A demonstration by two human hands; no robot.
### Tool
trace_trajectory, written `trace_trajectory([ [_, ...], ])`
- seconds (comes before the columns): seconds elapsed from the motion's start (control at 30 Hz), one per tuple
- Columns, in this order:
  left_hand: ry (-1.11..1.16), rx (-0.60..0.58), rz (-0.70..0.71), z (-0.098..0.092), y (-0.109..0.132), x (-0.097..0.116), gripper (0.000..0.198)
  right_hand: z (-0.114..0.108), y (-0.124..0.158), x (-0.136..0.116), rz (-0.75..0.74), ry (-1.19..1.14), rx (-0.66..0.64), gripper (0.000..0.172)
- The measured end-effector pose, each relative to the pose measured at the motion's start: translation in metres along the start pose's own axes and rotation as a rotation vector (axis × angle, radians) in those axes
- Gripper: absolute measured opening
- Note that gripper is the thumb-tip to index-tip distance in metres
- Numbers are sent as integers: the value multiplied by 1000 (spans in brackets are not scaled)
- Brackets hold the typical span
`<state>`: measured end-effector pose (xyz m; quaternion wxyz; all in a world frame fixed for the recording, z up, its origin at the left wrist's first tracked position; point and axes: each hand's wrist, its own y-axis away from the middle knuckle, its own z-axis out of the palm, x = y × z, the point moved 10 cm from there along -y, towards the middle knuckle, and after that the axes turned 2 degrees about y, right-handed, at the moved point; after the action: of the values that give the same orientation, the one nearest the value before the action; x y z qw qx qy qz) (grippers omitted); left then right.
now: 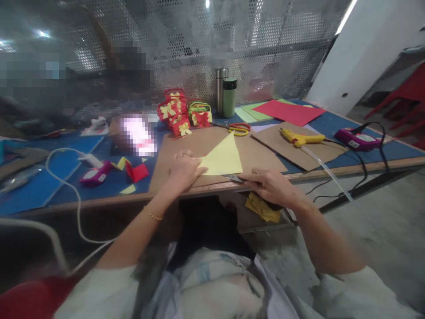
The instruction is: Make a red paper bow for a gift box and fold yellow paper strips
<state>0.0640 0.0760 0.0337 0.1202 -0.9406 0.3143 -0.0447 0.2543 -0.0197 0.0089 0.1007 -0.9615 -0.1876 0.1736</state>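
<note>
A folded-looking piece of yellow paper [222, 159], pointed at its top, lies on a brown cardboard sheet [166, 157] at the table's front edge. On the paper's lower left corner, the fingers of my left hand [186, 172] are pressed together and hold it down. My right hand [270, 187] is closed around a utility knife [234, 178]. Its grey metal blade points left, along the paper's bottom edge. Most of the knife's handle is hidden inside my fist.
Yellow-handled scissors [239, 129] lie behind the paper. Small red boxes with yellow bows [173, 110] and a green bottle [229, 98] stand farther back. A yellow glue gun [300, 138] rests on cardboard at right. Red paper [288, 111] and a lit phone [137, 134] are also there.
</note>
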Motion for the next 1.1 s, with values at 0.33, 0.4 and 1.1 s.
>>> trace_trajectory([
  [0.33,306,-114,42,22,-4,-2,41,2,2,-4,-22,31,39,41],
  [0.4,312,-112,57,22,-3,0,40,4,2,-4,-37,38,64,40],
  [1.1,364,-99,23,22,-2,0,39,4,1,-5,-71,23,80,42],
])
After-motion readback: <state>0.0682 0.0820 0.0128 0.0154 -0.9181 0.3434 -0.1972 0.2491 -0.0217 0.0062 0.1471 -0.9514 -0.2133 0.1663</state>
